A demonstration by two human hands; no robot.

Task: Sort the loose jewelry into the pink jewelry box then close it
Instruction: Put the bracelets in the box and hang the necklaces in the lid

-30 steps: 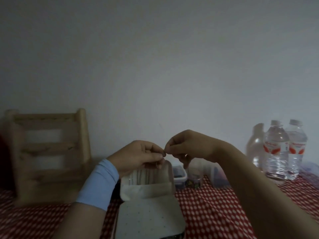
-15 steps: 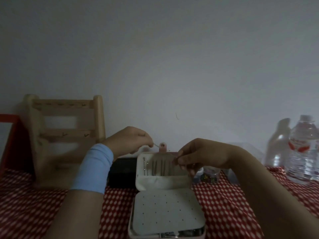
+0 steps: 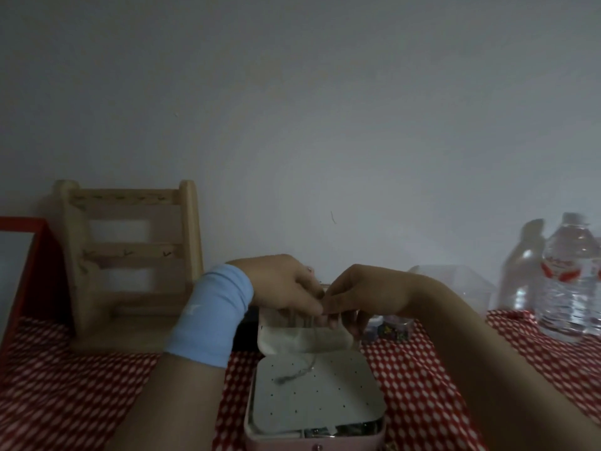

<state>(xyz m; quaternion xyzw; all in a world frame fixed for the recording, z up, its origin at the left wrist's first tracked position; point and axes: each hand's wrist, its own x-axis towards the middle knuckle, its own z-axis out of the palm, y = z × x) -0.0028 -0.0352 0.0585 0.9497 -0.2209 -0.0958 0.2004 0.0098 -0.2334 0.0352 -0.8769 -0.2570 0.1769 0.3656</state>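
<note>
Head view is dim. At the left, a pale wooden ladder-shaped rack (image 3: 130,255) stands on the counter (image 3: 81,385), which has a red and white checked cloth.

Next comes the left hand (image 3: 286,288), with a light blue wristband (image 3: 211,317). Its fingers (image 3: 309,304) are pressed together and pinch a thin silver chain (image 3: 305,369). They are up by the raised white lid (image 3: 292,340) of the pink jewelry box (image 3: 312,441). The chain hangs down and its end lies on the white dotted tray (image 3: 318,395) inside the box.

The right hand (image 3: 361,294) meets the left one, and its curled fingers seem to pinch the chain too.

I think the chain could slip and fall in a knot, because it is so thin and the light is poor. A hard push on the lid might tip the box back.

At the far right stand clear plastic water bottles (image 3: 572,281). A wide swing of the right arm could knock them over.
</note>
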